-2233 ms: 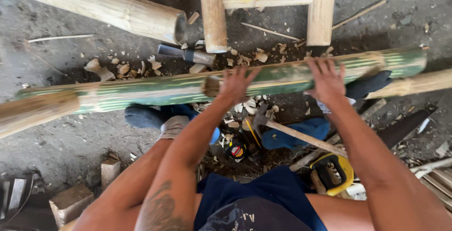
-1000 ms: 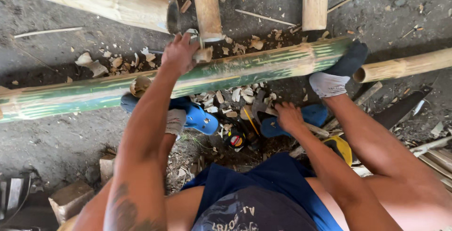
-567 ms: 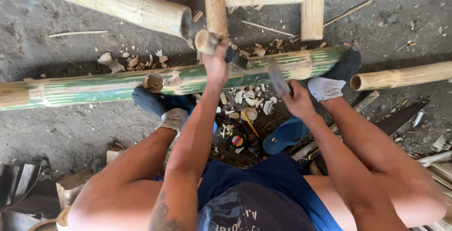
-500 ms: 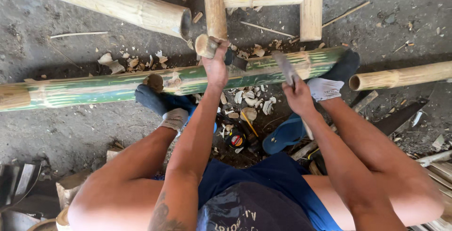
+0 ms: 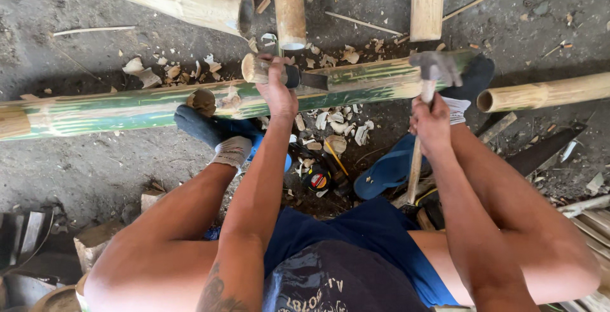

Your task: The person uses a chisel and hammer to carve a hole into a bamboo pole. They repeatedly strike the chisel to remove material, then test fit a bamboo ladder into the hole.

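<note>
A wooden-handled chisel (image 5: 283, 74) is gripped by left-hand (image 5: 278, 93) fingers against the green bamboo pole (image 5: 127, 108); above it, a hammer (image 5: 432, 70) is clasped in the right hand (image 5: 431, 121), seemingly raised.

A wooden-handled chisel (image 5: 286, 74) lies blade-right across the long green bamboo pole (image 5: 127, 108); a hammer (image 5: 427, 89) stands upright just right of the chisel.
</note>
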